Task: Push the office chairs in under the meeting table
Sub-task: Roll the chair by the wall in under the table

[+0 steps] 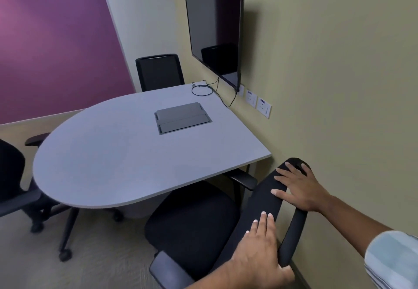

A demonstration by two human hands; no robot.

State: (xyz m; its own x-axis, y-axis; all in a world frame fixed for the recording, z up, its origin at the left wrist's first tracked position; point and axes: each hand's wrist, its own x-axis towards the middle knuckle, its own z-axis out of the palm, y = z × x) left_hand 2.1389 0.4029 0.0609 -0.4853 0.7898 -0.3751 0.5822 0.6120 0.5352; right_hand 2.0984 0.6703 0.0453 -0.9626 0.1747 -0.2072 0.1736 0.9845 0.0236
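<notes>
A grey meeting table (pixel 108 159) with a rounded near end fills the middle of the head view. A black office chair (pixel 194 223) stands at its near right side, the seat's front tucked under the tabletop edge. Both my hands rest on the top of this chair's backrest: my left hand (pixel 260 250) lies on the lower part with the thumb wrapped round the rim, and my right hand (pixel 298 189) lies flat higher up, fingers spread. A second black chair (pixel 159 71) stands at the far side, pushed in. A third chair (pixel 15 182) stands at the left, out from the table.
A wall (pixel 339 85) runs close along the right, with a black screen (pixel 214 28) mounted on it and sockets (pixel 257 102) below. A cable (pixel 202 89) and a closed grey cable box (pixel 182 117) are on the tabletop. The floor is carpeted.
</notes>
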